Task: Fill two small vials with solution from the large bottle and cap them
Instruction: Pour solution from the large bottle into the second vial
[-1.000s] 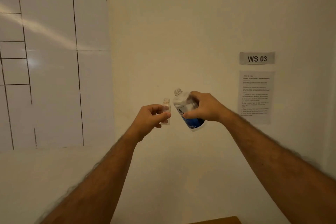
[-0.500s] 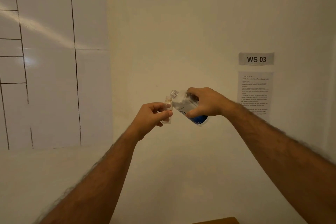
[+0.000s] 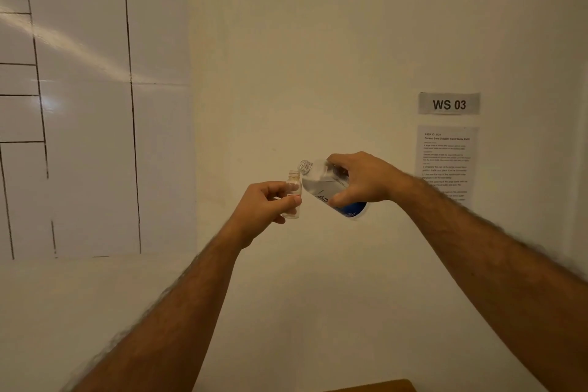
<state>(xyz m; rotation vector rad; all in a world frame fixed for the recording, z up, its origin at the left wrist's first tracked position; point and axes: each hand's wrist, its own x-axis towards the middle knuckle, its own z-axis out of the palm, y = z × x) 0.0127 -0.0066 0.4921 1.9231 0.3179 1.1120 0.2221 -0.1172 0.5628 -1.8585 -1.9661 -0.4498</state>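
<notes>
A: How much open room lies around the two hands?
B: Plenty. Both are raised in front of a bare cream wall (image 3: 318, 41), with free space above, below and between the forearms. To the left, the white ruled panel (image 3: 95, 105) ends at a vertical edge well apart from the left hand (image 3: 264, 210). To the right, the "WS 03" sign (image 3: 449, 104) and the instruction sheet (image 3: 447, 162) hang flat on the wall behind the right wrist. A brown edge (image 3: 375, 387), perhaps the worktop, just peeks in at the bottom of the view.

A: What do the hands hold?
B: The left hand's fingers (image 3: 280, 189) and thumb pinch the small vial (image 3: 293, 194), which stands upright and uncapped. The right hand (image 3: 362, 180) has its fingers curled round the large bottle (image 3: 327, 191), gripping it from above.

A: How do the two containers sit?
B: The bottle is tilted leftward, its open neck just above and beside the vial's mouth. Whether they touch, or whether liquid runs, cannot be told.

A: What differs from a second ago?
B: The bottle was then closer to upright, its neck clear of the vial. It has since tipped further and closed in, while the vial has stayed upright in the same pinch.
</notes>
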